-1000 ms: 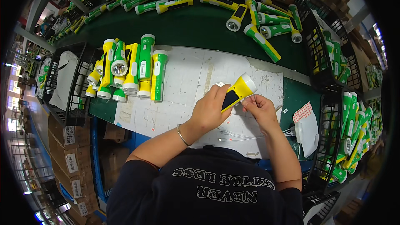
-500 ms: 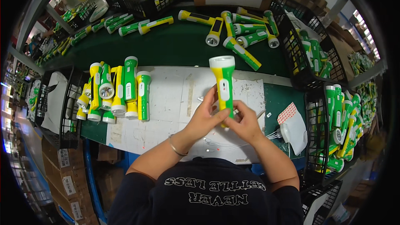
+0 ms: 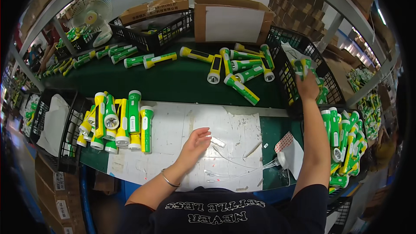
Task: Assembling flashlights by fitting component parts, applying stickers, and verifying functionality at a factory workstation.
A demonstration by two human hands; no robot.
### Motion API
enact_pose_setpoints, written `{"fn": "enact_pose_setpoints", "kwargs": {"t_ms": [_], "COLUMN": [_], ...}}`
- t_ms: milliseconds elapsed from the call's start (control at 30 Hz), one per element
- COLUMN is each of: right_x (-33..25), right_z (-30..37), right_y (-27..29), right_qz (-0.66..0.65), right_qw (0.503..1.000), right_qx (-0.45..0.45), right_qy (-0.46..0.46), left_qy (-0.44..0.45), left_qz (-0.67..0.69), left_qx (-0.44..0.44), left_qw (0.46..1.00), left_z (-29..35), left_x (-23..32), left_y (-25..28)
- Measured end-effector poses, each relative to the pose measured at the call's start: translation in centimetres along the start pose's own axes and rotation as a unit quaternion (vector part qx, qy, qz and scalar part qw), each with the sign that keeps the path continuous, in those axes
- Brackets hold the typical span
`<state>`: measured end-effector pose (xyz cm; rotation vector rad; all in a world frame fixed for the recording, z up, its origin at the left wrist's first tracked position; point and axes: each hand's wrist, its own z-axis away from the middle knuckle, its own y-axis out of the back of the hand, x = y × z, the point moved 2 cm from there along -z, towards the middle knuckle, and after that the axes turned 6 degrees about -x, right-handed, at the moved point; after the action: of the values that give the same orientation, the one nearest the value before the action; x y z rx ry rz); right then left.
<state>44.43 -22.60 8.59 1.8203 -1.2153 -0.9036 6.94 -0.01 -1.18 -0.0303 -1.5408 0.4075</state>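
Observation:
My right hand (image 3: 308, 87) reaches into the black plastic crate (image 3: 328, 73) at the far right. Its fingers are closed round a green and yellow flashlight (image 3: 304, 66), above other flashlights lying there; the hand partly hides it. Over the white work surface (image 3: 173, 123), my left hand (image 3: 195, 146) is half curled with its fingers apart, and I see nothing held in it. Close to its fingertips lies a small white connector (image 3: 218, 142) on a thin cable. More white cables (image 3: 234, 173) run right to a round white hub (image 3: 282, 160).
A heap of flashlights (image 3: 122, 123) sits at the left, beside a black crate (image 3: 58, 125). Loose flashlights (image 3: 241, 89) lie across the green table behind. At right stands another full heap (image 3: 346, 145). A cardboard box (image 3: 232, 19) and a fan (image 3: 91, 13) stand at the back.
Both hands were together on an upright flashlight over the work surface. My right hand has moved with a flashlight to the far right crate; the left has let go. The view has tilted up.

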Motion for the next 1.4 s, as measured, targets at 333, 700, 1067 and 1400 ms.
{"fn": "enact_pose_setpoints", "kwargs": {"t_ms": [333,700,1067,1400], "right_x": [-10.7,-14.6,-12.9,-13.8], "right_z": [10.9,27.7,29.8,27.7], "right_y": [-6.8,1.6,3.6,5.5], "right_qz": [-0.276,-0.462,-0.469,-0.335], "right_qw": [0.868,0.724,0.733,0.855], "right_qx": [-0.413,-0.497,-0.473,-0.179], "right_qy": [0.004,0.121,0.138,0.354], "left_qy": [0.048,0.147,0.165,0.126], "left_qz": [-0.002,0.378,0.310,0.250], "left_qx": [-0.028,-0.029,-0.004,-0.002], "left_qw": [0.998,0.913,0.936,0.960], "left_z": [-0.6,-3.9,-2.0,-1.5], "left_x": [-0.5,-1.0,-2.4,-0.8], "left_y": [0.1,-1.9,-1.3,-2.1]}}
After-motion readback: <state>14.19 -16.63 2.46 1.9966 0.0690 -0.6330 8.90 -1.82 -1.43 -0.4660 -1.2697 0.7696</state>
